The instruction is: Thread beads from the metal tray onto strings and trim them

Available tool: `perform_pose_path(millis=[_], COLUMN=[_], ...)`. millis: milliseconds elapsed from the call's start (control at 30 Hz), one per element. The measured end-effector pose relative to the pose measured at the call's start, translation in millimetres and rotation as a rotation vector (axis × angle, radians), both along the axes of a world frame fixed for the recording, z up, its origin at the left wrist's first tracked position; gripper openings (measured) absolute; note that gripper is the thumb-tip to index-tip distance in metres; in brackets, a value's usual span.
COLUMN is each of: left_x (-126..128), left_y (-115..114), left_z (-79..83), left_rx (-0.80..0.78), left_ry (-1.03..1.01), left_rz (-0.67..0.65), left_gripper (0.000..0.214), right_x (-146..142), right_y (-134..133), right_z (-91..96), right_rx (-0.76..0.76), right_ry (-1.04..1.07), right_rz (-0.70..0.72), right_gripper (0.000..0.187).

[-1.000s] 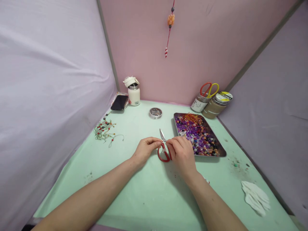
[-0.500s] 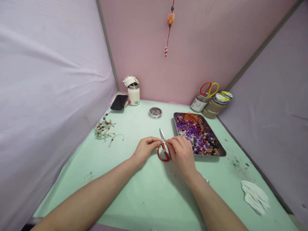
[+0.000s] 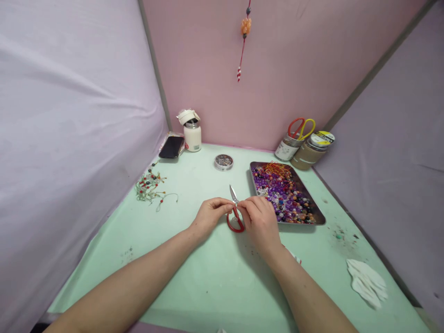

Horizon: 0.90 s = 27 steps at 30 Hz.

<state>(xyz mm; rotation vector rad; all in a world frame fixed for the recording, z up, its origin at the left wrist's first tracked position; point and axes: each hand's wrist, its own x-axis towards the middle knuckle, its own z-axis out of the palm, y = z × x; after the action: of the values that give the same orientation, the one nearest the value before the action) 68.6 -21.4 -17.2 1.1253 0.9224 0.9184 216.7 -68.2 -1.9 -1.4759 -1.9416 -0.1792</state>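
My left hand [image 3: 210, 215] and my right hand [image 3: 261, 220] meet at the middle of the green table [image 3: 194, 273], fingers pinched together over something too small to make out. Between and beneath them lie red-handled scissors [image 3: 235, 212], blades pointing away from me. Just right of my right hand stands a metal tray [image 3: 314, 221] full of purple, orange and dark beads, with orange thread at its far end.
Beaded strings [image 3: 150, 187] lie at the left. A phone [image 3: 171, 147], a white flask [image 3: 192, 132] and a round tin [image 3: 224, 162] stand at the back. Two jars [image 3: 301, 149], one holding scissors, stand back right. White pads [image 3: 366, 282] lie near right. A beaded ornament [image 3: 244, 32] hangs on the wall.
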Motion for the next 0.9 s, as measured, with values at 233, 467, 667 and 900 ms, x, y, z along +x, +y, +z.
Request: perform_pose_path(millis=[233,467,667,900], left_x=[-0.2,0.3,-0.5,-0.9], left_y=[-0.7,0.1,-1.4,-3.9], left_z=[0.3,-5.4,-0.4,2.7], left_rx=[0.004,-0.022,-0.144,-0.212], left_ry=[0.001,-0.04,-0.115,-0.268], left_rz=[-0.042,-0.091,-0.134,-0.154], left_gripper=[0.021,0.022,0.025,0.03], right_x=[-1.6,0.6,1.5,2.0], right_y=[-1.0,1.3,0.8,1.9], right_z=[0.0,-2.8,0.3,-3.7], right_rx=[-0.036,-0.109,-0.121,-0.079], right_ry=[0.008,0.028,0.06,0.287], right_rz=[0.01,0.034,0.072,0.06], right_gripper=[0.016,0.013,0.014,0.013])
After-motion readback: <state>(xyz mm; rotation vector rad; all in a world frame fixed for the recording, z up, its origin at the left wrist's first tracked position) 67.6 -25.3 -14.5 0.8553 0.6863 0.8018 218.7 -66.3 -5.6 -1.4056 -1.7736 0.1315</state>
